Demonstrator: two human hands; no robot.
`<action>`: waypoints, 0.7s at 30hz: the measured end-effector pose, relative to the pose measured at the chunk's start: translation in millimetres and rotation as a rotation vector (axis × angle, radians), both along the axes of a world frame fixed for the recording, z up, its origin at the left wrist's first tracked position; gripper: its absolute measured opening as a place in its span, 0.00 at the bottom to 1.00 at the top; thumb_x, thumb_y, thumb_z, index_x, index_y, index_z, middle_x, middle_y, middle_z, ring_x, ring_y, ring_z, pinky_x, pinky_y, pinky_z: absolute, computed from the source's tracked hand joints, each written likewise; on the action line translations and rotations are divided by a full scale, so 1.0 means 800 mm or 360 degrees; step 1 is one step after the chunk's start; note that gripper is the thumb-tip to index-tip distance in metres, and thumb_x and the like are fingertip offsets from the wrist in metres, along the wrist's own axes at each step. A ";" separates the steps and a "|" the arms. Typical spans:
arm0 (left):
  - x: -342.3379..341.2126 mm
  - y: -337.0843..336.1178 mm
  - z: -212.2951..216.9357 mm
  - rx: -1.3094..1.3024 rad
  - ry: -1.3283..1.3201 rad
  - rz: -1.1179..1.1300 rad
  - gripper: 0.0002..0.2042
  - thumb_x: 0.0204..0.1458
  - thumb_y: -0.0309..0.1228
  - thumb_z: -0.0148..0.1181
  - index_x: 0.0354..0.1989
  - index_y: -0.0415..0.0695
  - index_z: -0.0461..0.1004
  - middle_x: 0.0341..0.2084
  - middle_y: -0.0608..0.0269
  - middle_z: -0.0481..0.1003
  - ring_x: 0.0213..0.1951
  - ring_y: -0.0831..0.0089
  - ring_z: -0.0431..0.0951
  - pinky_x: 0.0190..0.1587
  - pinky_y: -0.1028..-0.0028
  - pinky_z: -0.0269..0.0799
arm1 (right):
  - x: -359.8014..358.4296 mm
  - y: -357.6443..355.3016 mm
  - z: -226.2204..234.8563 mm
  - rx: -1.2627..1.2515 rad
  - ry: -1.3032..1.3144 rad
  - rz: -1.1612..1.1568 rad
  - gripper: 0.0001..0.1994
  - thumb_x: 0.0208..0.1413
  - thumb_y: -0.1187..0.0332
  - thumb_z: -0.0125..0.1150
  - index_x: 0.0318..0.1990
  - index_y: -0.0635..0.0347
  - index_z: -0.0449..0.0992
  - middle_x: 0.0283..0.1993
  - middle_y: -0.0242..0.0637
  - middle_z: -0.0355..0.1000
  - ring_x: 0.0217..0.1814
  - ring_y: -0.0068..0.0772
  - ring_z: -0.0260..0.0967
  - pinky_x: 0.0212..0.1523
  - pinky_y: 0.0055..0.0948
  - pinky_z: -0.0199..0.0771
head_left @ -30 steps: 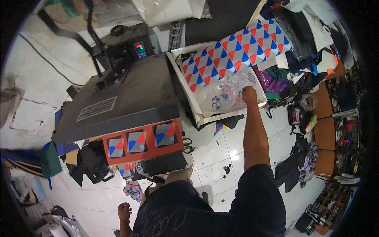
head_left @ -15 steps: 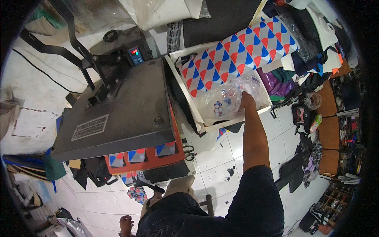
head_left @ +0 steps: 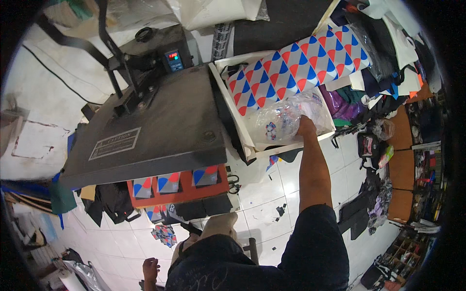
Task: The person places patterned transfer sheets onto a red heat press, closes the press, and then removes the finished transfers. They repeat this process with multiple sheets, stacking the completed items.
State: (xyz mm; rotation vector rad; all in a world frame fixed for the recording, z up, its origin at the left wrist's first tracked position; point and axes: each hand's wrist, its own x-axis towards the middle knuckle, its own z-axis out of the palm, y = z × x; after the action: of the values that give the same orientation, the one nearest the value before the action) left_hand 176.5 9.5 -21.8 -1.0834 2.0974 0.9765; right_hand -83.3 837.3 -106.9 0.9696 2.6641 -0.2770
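Observation:
My right hand [head_left: 306,127] reaches forward into a white wooden tray [head_left: 286,148] and rests on a clear plastic bag [head_left: 281,119] with small coloured pieces inside. Behind the bag lies a sheet printed with red, blue and white triangles [head_left: 296,70]. My left hand [head_left: 150,267] hangs low by my side at the bottom of the view, fingers curled, holding nothing I can see. A large black heat press [head_left: 150,128] stands to the left of the tray. On its orange lower plate [head_left: 179,186] lie three small patterned pieces [head_left: 170,183].
Scissors [head_left: 233,183] lie by the press's right corner. Black fabric pieces [head_left: 114,203] hang below the press. Bags and clothes [head_left: 374,145] are heaped on the tiled floor at the right, next to wooden shelving [head_left: 403,169]. Scraps dot the white tiles [head_left: 272,208].
The view has shifted so the press and tray sit further right and lower. My right hand stays on the plastic bag; my left hand stays low.

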 end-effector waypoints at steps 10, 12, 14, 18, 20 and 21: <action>0.033 -0.024 -0.006 0.0107 0.0084 0.0026 0.15 0.51 0.34 0.60 0.43 0.38 0.71 0.27 0.58 0.75 0.25 0.72 0.78 0.22 0.75 0.72 | 0.007 0.030 0.007 0.0078 0.0788 -0.0062 0.10 0.49 0.62 0.59 0.32 0.60 0.78 0.35 0.51 0.76 0.39 0.55 0.75 0.41 0.44 0.74; 0.029 -0.012 -0.013 0.0064 0.0020 0.0067 0.15 0.52 0.35 0.60 0.43 0.38 0.71 0.27 0.58 0.75 0.26 0.72 0.77 0.23 0.74 0.72 | 0.023 0.032 0.027 0.0229 0.0937 -0.0090 0.11 0.49 0.61 0.60 0.33 0.60 0.78 0.33 0.51 0.76 0.38 0.55 0.75 0.40 0.44 0.74; 0.020 -0.011 -0.026 0.0177 0.0082 0.0116 0.13 0.53 0.35 0.60 0.42 0.40 0.71 0.29 0.58 0.75 0.26 0.73 0.76 0.24 0.75 0.70 | 0.042 0.045 0.037 0.0303 0.1070 -0.0280 0.13 0.51 0.60 0.60 0.34 0.62 0.77 0.34 0.50 0.76 0.37 0.52 0.76 0.38 0.43 0.75; 0.013 0.008 -0.056 0.0296 0.0081 0.0028 0.12 0.52 0.33 0.60 0.42 0.42 0.72 0.28 0.60 0.75 0.25 0.73 0.76 0.23 0.74 0.70 | 0.069 0.054 0.068 -0.0349 0.1488 -0.0673 0.11 0.54 0.62 0.62 0.32 0.61 0.75 0.29 0.35 0.74 0.26 0.31 0.71 0.29 0.29 0.72; 0.001 0.033 -0.044 0.0260 -0.0020 -0.0240 0.11 0.52 0.33 0.61 0.39 0.40 0.73 0.27 0.58 0.75 0.25 0.73 0.76 0.24 0.74 0.70 | 0.084 0.026 0.095 -0.0608 0.1747 -0.0694 0.10 0.55 0.62 0.62 0.35 0.58 0.74 0.30 0.33 0.74 0.29 0.24 0.70 0.28 0.25 0.70; -0.003 0.040 -0.040 0.0259 -0.0035 -0.0431 0.11 0.52 0.33 0.61 0.37 0.39 0.74 0.27 0.57 0.76 0.25 0.72 0.76 0.24 0.73 0.71 | 0.090 0.001 0.112 -0.0746 0.1866 -0.0699 0.10 0.55 0.62 0.62 0.36 0.57 0.74 0.31 0.32 0.74 0.31 0.21 0.69 0.28 0.23 0.70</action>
State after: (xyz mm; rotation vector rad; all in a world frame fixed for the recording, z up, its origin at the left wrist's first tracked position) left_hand 174.2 41.5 -53.6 -0.7044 2.0412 0.9757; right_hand -10.9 838.2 -17.3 1.4957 2.9056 -1.9857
